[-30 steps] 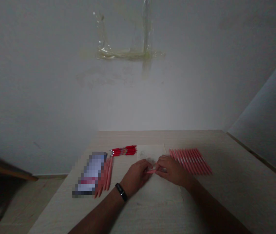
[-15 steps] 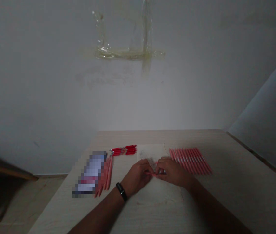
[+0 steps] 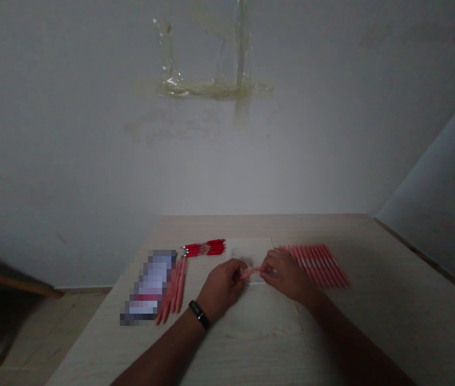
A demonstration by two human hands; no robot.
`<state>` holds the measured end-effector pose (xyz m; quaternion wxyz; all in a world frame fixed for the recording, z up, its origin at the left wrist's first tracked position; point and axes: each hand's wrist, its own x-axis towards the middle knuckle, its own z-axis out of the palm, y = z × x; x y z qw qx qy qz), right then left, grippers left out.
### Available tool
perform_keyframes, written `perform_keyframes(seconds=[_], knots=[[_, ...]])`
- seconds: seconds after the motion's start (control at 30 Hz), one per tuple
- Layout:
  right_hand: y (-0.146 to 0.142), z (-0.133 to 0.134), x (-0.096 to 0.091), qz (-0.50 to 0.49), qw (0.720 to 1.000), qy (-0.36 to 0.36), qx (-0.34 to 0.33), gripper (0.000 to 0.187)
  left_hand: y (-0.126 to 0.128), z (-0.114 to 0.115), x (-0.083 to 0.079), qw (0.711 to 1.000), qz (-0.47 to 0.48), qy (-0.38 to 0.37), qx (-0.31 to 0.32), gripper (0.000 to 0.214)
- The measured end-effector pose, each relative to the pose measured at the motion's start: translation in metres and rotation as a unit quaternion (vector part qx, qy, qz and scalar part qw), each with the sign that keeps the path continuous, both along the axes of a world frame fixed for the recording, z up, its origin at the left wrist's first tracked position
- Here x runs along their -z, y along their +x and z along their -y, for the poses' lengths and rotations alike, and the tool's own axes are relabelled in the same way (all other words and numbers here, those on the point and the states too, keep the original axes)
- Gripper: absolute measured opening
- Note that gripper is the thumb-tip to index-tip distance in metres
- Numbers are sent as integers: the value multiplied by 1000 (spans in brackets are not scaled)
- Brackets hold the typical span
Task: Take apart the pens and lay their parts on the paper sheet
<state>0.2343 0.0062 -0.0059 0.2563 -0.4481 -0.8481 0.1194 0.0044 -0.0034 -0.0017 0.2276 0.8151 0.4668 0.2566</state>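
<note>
Over a pale sheet (image 3: pixel 267 316) on the table, my left hand (image 3: pixel 223 284) and my right hand (image 3: pixel 285 273) face each other, closed on a slim pink pen (image 3: pixel 248 273). My left fingers grip its left part, and my right thumb and fingertips pinch its right end. Much of the pen is hidden by the fingers, so I cannot tell whether it is in one piece. Just beyond my right hand lies a neat row of several pink pens (image 3: pixel 319 265) with silvery middles.
Several bright red pens (image 3: pixel 205 248) lie together at the back left. Pink pen barrels (image 3: pixel 179 287) lie beside a blurred, phone-like flat object (image 3: pixel 150 287) at the left. A wall with peeling tape (image 3: pixel 211 91) rises behind the wooden table (image 3: pixel 396 321).
Both hands have shifted slightly up, away from me. The pink pen between them shows more plainly, and my right fingers have moved into a fingertip pinch.
</note>
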Motion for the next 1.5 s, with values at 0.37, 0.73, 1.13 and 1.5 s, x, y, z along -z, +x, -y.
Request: perform_keyframes(seconds=[0.37,0.73,1.13,1.5], knots=[[-19,0,6,49,998,2,30,11,0,1,-1,998,25,-4,-54,25],[4,0,-1,2,1000,-26,-15,7,-1,-1,0,999,16,20,47,22],[-7,12,0,70,992,-93,-59,17,3,2,5,993,32,-3,114,28],[-3,9,-5,74,988,-126,-46,20,-1,0,2,995,-10,16,102,29]])
